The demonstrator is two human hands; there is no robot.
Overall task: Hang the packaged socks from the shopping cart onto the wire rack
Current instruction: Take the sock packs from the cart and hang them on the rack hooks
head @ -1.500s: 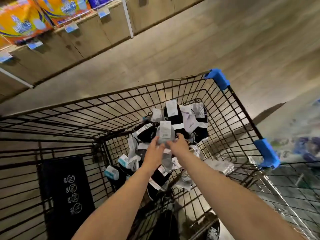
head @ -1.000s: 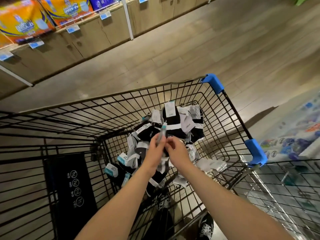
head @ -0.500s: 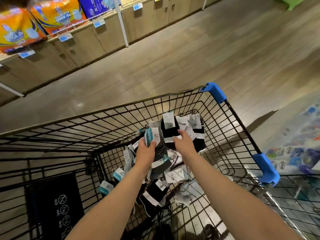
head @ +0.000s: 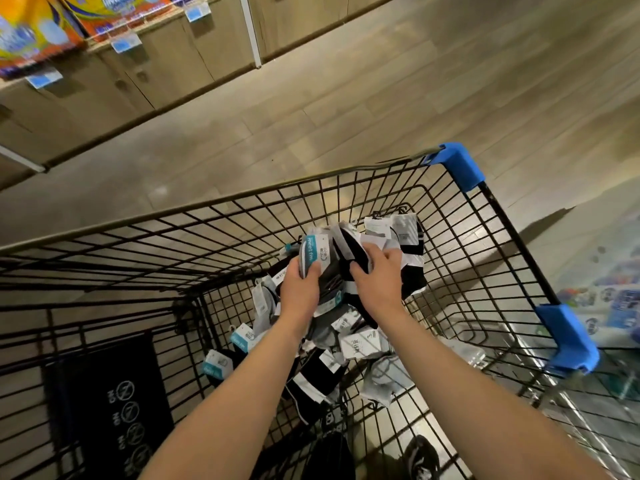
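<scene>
A black wire shopping cart (head: 346, 174) with blue corner guards fills the lower view. Several packaged socks (head: 363, 344), black, white and grey with paper labels, lie in a heap inside it. My left hand (head: 299, 289) grips a sock pack with a teal label (head: 313, 258), lifted above the heap. Just to its right, my right hand (head: 379, 278) curls its fingers round a black sock pack (head: 353, 251) at the top of the heap. No wire rack is in view.
A wooden shelf unit (head: 145, 71) with price tags and orange and blue packages (head: 34, 29) runs along the upper left. Wood-look floor (head: 415, 81) stretches beyond the cart. Packaged goods (head: 616, 299) lie at the right edge. A black sign panel (head: 114, 403) hangs on the cart's near left.
My left hand has raised the teal-labelled pack above the heap. My right hand has moved right and closed on a black pack. The camera has tilted slightly.
</scene>
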